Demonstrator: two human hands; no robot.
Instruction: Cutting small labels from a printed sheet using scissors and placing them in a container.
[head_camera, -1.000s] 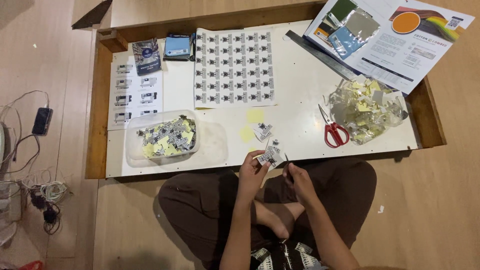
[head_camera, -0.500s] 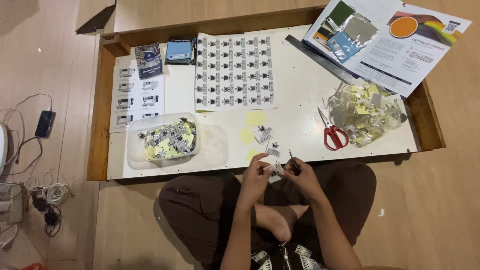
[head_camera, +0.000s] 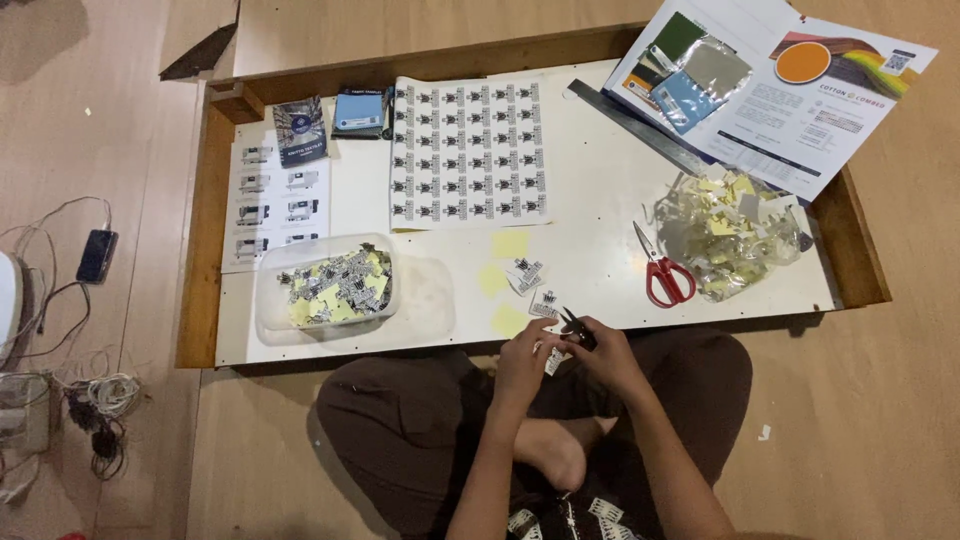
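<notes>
- The left hand (head_camera: 525, 352) pinches a small printed tag (head_camera: 553, 362) at the near edge of the tabletop (head_camera: 600, 200), fingers closed on it so it is steadied for trimming.
- The right hand (head_camera: 605, 350) is closed around small dark snips (head_camera: 575, 326), blades pointing toward the tag.
- Loose tags (head_camera: 527, 275) and yellow paper squares (head_camera: 509, 243) lie just ahead of the hands, within reach.
- A clear tub (head_camera: 325, 290) to the left collects finished pieces.
- The uncut sheet of tags (head_camera: 468, 150) lies farther back; red-handled scissors (head_camera: 662, 270) rest unused to the right.
</notes>
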